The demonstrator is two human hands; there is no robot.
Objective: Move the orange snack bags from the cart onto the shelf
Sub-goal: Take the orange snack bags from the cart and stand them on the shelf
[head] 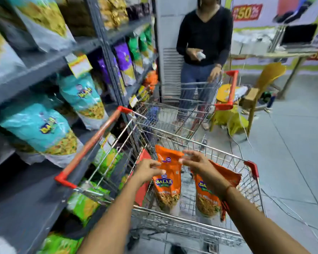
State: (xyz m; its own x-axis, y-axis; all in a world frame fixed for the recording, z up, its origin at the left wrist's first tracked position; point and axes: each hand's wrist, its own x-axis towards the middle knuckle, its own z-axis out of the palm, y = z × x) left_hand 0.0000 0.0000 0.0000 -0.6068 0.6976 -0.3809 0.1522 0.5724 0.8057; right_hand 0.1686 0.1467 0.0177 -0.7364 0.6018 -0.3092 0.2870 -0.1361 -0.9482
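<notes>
From the head camera we look down into the cart point(200, 215), where two orange snack bags stand upright side by side. Our left hand point(147, 168) reaches in with fingers spread and empty, its fingertips at the left edge of the nearer bag point(168, 182). Our right hand point(195, 161) is open too, hovering over that bag's top corner; the second bag point(207, 197) lies below and behind its wrist. Neither hand grips anything yet. To do this step well, we judge both hands should close on the upper part of the one bag between them, pinching the flat seal rather than the filled belly, then lift straight up clear of the wire rim. The shelf point(50, 61) waits to the left of our left hand, with another cart point(173, 114) and a person point(204, 37) beyond our fingertips.
</notes>
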